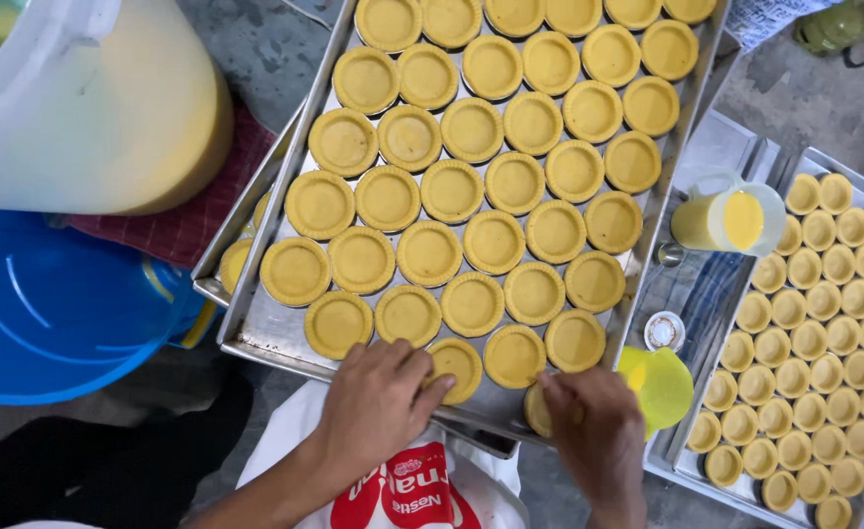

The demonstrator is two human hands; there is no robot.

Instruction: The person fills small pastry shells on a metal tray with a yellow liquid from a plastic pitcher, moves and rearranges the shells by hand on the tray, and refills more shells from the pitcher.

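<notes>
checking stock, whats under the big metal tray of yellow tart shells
Under the big metal tray of yellow tart shells, a second metal tray pokes out at the left with a few shells; the rest is covered.

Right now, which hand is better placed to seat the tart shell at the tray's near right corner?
Right hand: it already touches the corner shell at the near edge of the metal tray. The left hand is further left, fingertips on another shell, so it would have to cross over.
</notes>
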